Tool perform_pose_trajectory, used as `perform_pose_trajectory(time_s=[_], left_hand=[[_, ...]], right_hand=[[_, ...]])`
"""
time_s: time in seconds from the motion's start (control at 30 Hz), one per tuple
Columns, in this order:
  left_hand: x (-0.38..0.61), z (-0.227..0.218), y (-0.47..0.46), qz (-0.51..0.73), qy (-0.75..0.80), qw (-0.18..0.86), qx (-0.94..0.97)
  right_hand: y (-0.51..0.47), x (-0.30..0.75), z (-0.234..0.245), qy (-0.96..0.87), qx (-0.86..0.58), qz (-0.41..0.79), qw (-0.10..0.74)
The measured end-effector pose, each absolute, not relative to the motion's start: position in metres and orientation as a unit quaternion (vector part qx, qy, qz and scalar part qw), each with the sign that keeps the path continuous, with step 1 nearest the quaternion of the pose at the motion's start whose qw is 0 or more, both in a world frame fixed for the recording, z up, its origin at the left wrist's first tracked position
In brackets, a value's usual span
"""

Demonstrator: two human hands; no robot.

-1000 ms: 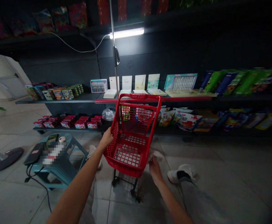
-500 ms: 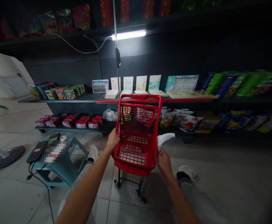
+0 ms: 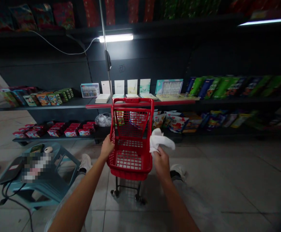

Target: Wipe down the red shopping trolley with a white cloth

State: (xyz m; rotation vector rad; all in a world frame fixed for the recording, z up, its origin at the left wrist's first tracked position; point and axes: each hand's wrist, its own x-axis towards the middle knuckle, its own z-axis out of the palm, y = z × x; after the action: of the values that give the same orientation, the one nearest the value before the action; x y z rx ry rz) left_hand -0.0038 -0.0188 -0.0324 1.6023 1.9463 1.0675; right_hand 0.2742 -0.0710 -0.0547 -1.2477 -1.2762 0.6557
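Note:
A small red plastic shopping cart (image 3: 130,141) stands on the tiled floor between my outstretched legs. My left hand (image 3: 107,147) grips the left rim of its basket. My right hand (image 3: 161,161) is closed on a crumpled white cloth (image 3: 160,140), held against the basket's right side. The basket looks empty inside.
Dark shelves (image 3: 154,103) behind the cart carry boxes, cards and snack bags. A teal plastic stool (image 3: 46,180) with a phone and small items stands at my left, a cable trailing from it. A metal pole (image 3: 106,58) rises behind the cart. My white shoes (image 3: 179,170) flank the wheels.
The cart has been tipped from a tilt back to upright. My right hand rose from low beside the basket to its right rim, and the white cloth now shows bunched above it.

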Motion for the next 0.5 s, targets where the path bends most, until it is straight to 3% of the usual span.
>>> perform_pose_trajectory(time_s=[0.2, 0.3, 0.37, 0.5], left_hand=[[0.016, -0.024, -0.024, 0.339, 0.74, 0.209, 0.542], [0.022, -0.015, -0.026, 0.293, 0.761, 0.204, 0.542], [0.024, -0.01, -0.028, 0.277, 0.764, 0.204, 0.546], [0.029, -0.004, -0.032, 0.259, 0.779, 0.202, 0.534]], right_hand=[[-0.09, 0.25, -0.022, -0.791, -0.528, 0.116, 0.287], [-0.113, 0.25, -0.02, -0.811, -0.551, 0.11, 0.163], [-0.128, 0.255, -0.022, -0.819, -0.535, 0.135, 0.16], [-0.149, 0.268, -0.033, -0.825, -0.473, 0.17, 0.258]])
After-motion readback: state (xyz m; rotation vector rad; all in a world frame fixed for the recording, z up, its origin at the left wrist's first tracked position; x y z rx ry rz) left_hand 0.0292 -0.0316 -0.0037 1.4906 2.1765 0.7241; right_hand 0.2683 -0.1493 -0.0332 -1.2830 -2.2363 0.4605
